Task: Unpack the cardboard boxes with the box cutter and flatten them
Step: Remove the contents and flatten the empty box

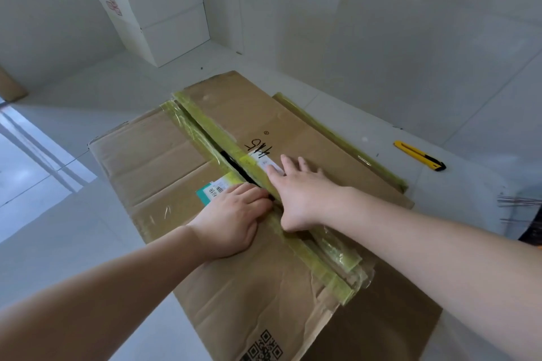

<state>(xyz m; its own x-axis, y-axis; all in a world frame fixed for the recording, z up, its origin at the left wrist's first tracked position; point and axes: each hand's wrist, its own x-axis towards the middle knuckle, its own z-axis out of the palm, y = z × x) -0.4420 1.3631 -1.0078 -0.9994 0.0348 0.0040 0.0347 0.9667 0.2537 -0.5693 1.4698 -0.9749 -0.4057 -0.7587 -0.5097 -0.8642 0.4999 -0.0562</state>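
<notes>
A large brown cardboard box [164,167] lies on the white floor with its top flaps slit along a seam of yellow-green tape [205,126]. A dark gap shows between the flaps. My left hand [234,220] curls its fingers over the edge of the left flap, into the gap. My right hand [299,187] presses flat on the right flap, fingers spread, beside a white label. The yellow box cutter [419,155] lies on the floor to the right of the box, apart from both hands.
Two white boxes [155,6] are stacked in the far corner against the wall. A brown carton edge [10,85] shows at the far left. Thin metal rods [519,202] stick out at the right edge.
</notes>
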